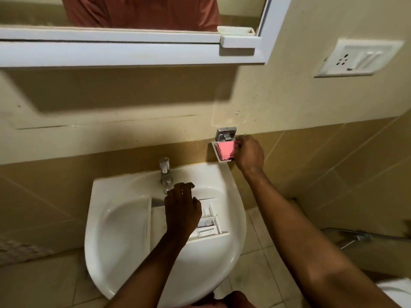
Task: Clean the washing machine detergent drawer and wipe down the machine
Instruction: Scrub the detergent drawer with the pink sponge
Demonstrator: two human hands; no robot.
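Fig. View from head cam, looking down on a white wash basin (124,230) w/ chrome tap (164,172) at its back edge. The white detergent drawer (210,221) lies inside the basin, right of centre, compartments up, its near end resting against the basin's right slope. L hand (182,210) is palm-down over the drawer's left part, fingers (185,187) reaching under the tap spout; cannot tell whether they grip the drawer or only rest on it. R hand (250,154) is at the wall-mounted soap dish (219,160) above the basin's right corner, fingers curled narrow round the right edge of the pink soap bar (225,150) in the dish. Upper bkgd: mirror cabinet (133,52); socket plate (358,58) at right.
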